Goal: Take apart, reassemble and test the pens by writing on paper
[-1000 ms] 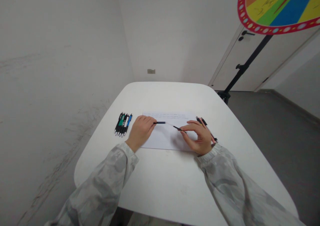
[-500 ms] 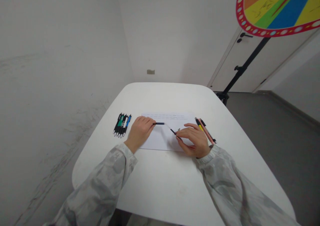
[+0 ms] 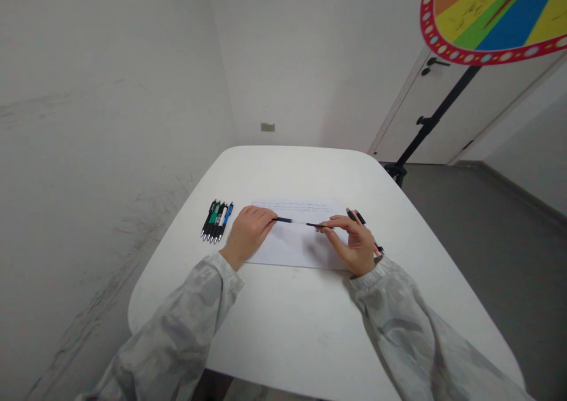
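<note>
My left hand (image 3: 248,232) is closed, its fingertips pinching a dark pen piece (image 3: 284,219) that points right. My right hand (image 3: 357,248) pinches a second slim dark pen piece (image 3: 313,225) between thumb and fingers. The two pieces lie almost in line, tip to tip, with a pale, blurred stretch between them; whether they touch there I cannot tell. Both are held over a sheet of white paper (image 3: 283,250) with faint lines of writing near its top. Partly behind my right hand lie several pens (image 3: 359,217), one pinkish and others dark.
A row of several click pens (image 3: 216,221), black, green, white and blue, lies left of the paper on the white table (image 3: 292,173). Beyond the table's right side stands a colourful wheel (image 3: 491,20) on a black pole (image 3: 436,117). A wall (image 3: 110,123) runs along the left.
My right hand has turned and shifted slightly right and up, so its piece now lies nearly level and lines up with the left one. My left hand has stayed almost still.
</note>
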Demonstrator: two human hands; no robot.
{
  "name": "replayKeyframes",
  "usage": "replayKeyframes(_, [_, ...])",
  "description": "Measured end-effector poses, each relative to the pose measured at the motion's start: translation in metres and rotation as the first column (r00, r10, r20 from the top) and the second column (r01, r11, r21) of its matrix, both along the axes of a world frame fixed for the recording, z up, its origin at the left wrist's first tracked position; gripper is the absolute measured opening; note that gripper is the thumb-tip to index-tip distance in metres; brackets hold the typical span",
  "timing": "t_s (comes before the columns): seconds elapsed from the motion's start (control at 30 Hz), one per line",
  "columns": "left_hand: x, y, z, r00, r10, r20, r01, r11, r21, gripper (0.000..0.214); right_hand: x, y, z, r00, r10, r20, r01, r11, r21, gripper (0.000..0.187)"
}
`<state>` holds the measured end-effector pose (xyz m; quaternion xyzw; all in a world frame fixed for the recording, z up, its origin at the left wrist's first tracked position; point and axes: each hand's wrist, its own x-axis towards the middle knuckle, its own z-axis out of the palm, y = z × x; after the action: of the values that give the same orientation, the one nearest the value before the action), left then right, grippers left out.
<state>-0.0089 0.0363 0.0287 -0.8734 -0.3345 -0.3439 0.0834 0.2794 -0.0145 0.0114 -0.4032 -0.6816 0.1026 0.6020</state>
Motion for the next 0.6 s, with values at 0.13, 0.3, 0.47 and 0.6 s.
replayKeyframes(0.13, [0.008,-0.006,0.004,0.997,-0.079,-0.017,0.079,0.997,0.01,0.016,-0.006,-0.002,0.007,0.996,0.039,0.084,-0.039,0.999,0.009,0.005])
replayKeyframes(0.3, [0.015,-0.012,0.009,0.985,-0.166,-0.041,0.165,0.986,-0.025,0.018,-0.015,-0.006,0.02,0.956,0.125,0.267,-0.121,0.992,-0.031,0.005])
replayKeyframes(0.47, [0.012,-0.012,0.008,0.989,-0.146,-0.012,0.146,0.989,-0.022,0.016,-0.013,-0.006,0.017,0.948,0.126,0.291,-0.102,0.99,-0.097,0.019])
replayKeyframes(0.6, [0.012,-0.011,0.007,0.99,-0.138,-0.002,0.138,0.99,-0.01,0.014,-0.011,-0.006,0.014,0.955,0.112,0.274,-0.091,0.992,-0.09,0.012])
